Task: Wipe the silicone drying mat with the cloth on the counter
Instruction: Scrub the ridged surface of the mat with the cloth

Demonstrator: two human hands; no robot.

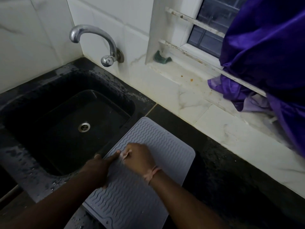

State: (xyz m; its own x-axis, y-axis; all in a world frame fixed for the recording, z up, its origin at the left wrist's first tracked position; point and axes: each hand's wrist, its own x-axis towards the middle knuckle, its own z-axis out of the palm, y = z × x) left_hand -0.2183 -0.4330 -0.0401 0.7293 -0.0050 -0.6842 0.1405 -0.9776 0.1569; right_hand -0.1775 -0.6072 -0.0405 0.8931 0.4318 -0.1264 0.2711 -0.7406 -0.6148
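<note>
A grey silicone drying mat (148, 172) with wavy ridges lies on the black counter, right of the sink, its left edge at the sink's rim. My right hand (140, 157) is over the mat's middle left, fingers curled round a small pale cloth (125, 155); only a scrap of the cloth shows between the fingers. My left hand (99, 169) rests on the mat's left edge with the forefinger stretched out towards the cloth and the thumb lying on the mat.
A black sink (74, 123) with a steel drain lies to the left, its rim wet. A chrome tap (99, 42) juts from the tiled wall. A white ledge (189, 96) runs behind the counter, with a green scrubber (160, 57) and purple fabric (264, 55) at the right.
</note>
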